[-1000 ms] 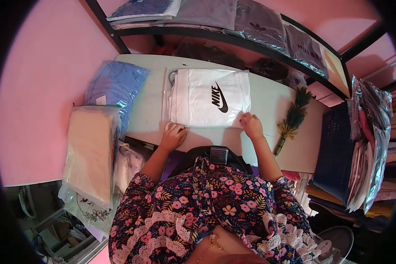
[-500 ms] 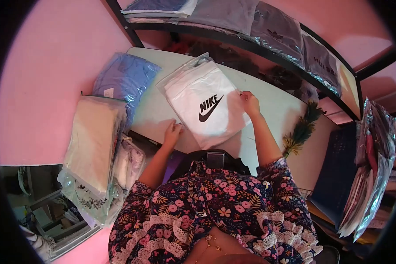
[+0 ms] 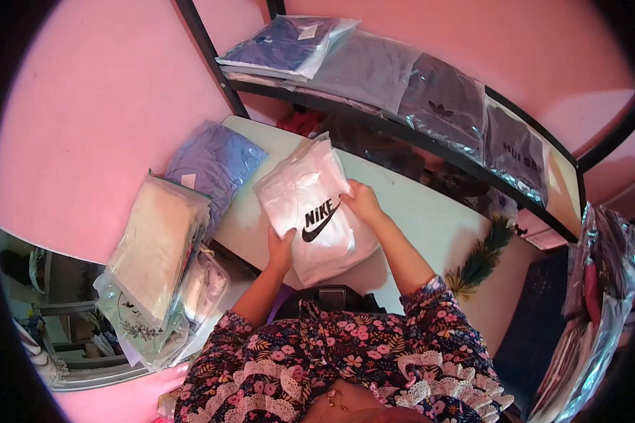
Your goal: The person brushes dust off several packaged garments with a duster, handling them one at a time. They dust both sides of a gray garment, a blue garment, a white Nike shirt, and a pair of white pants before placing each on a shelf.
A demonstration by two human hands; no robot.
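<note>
The white packaged garment (image 3: 300,185) is a folded white cloth sealed in a clear, glossy plastic bag, with a black Nike word and swoosh printed on its front. It is tilted, its top corner pointing toward twelve o'clock and the logo slanting upward to the right. The loose end of the bag crumples at the top. It is raised off the pale table (image 3: 423,211), above the near edge, just in front of the person's chest.

The left hand (image 3: 281,247) grips the packet's lower left edge at about seven o'clock of it, fingers curled shut on the plastic, forearm rising from below. The right hand (image 3: 362,201) clasps the right edge at about three o'clock, fingers folded over the front beside the logo, arm stretched out from a flowered sleeve.

At nine o'clock of the packet lies a blue bagged garment (image 3: 215,163) on the table; a stack of cream bagged garments (image 3: 159,243) sits farther toward eight o'clock.
</note>
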